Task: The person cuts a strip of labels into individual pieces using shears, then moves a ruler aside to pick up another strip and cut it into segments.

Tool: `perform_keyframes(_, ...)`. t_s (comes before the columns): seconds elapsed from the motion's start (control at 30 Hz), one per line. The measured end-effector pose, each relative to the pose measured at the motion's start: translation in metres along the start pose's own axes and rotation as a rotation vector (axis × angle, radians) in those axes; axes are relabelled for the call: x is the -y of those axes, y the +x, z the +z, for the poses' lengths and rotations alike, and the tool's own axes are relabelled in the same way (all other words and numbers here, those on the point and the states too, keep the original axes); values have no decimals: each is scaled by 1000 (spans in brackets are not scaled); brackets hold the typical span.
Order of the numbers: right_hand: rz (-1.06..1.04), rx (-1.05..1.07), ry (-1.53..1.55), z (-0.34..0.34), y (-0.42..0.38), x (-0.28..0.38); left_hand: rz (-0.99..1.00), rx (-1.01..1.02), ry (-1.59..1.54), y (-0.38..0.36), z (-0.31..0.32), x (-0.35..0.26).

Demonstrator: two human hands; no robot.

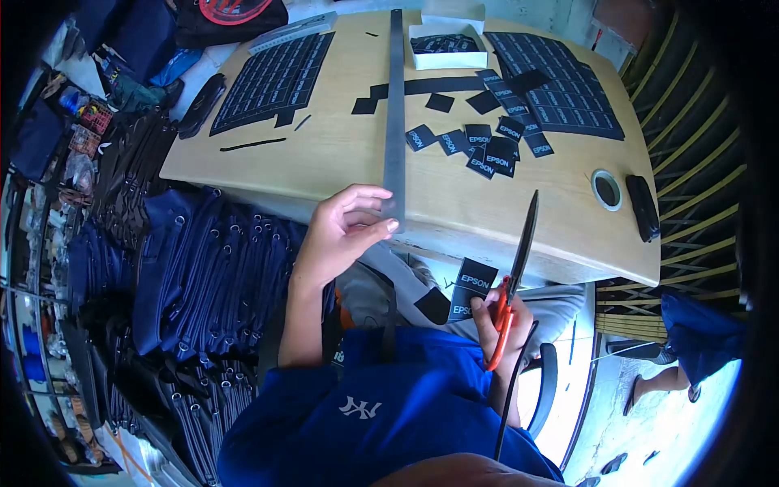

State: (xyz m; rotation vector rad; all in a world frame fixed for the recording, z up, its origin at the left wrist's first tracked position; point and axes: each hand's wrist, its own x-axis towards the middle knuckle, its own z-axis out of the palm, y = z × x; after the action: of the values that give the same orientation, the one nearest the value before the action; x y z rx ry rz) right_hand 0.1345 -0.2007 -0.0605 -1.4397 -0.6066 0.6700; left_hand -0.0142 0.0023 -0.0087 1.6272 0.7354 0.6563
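Note:
My left hand (349, 230) is at the table's front edge, fingers curled and apart, beside the near end of a long metal ruler (395, 122); whether it touches the ruler is unclear. Below the table edge, my right hand (505, 322) holds orange-handled scissors (513, 292), blades pointing up, and a black strip with two EPSON labels (473, 286) pinched by the thumb. Cut EPSON labels (497, 154) lie in a loose pile right of the ruler. Larger printed sheets (556, 88) lie at the back right, and another printed sheet (274, 79) at the back left.
An open white box (448, 58) with dark pieces stands at the back. A tape roll (606, 190) and a black case (642, 209) lie at the right edge. Dark blue bags (215, 276) hang at the left. A person's leg (659, 385) shows at lower right.

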Motion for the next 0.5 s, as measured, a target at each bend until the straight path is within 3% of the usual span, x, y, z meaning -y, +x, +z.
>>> perform_keyframes(0.1, -3, 15, -44, -1, 0, -1, -63, 47, -183, 1, 21, 4)
perform_keyframes(0.23, 18, 15, -14, -2, 0, 2, -17, 57, -66, -2, 35, 9)
perform_keyframes(0.33, -14, 5, -40, -3, 0, 3, -114, 142, -19, -8, 27, -2)
perform_keyframes(0.4, -1, 1, -22, -3, 0, 3, -50, 98, 118, -7, 15, -4)
perform_keyframes(0.47, -23, 11, -57, -5, 0, -1, 12, -131, 272, -2, -4, -4)
perform_keyframes(0.5, -43, 15, -96, -7, 0, -3, 134, -252, 348, 5, -19, 1)
